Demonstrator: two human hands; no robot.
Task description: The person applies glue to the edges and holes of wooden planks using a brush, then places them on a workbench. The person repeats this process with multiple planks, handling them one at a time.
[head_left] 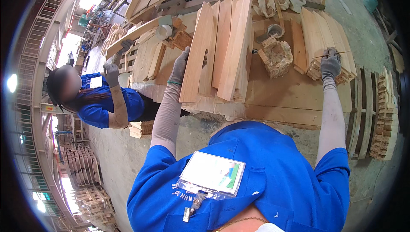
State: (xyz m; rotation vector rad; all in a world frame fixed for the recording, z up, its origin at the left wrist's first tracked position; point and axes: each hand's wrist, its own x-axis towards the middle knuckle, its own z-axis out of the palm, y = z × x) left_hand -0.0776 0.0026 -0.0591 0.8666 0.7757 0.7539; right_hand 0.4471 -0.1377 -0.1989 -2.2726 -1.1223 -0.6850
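Note:
My left hand point(180, 66), in a grey glove, grips a light wooden board point(195, 67) by its left edge; fingertips show at the board's far side. More boards point(235, 46) lean side by side just right of it. My right hand point(330, 63), also gloved, is closed around a thin wooden stick point(343, 52). It rests over the near end of a stack of pale boards point(326, 29) at the right of the table. Between the hands stands a crusty, yellowish block point(277, 59), with a small round cup point(274, 30) behind it.
Brown cardboard point(282, 108) covers the worktable. Rags point(267, 1) lie at its far side. To my left a co-worker in a blue shirt point(113, 104) handles a long board point(133, 37) near a white cup point(163, 32). A pallet point(363, 112) and stacked wood pieces point(386, 116) stand at right.

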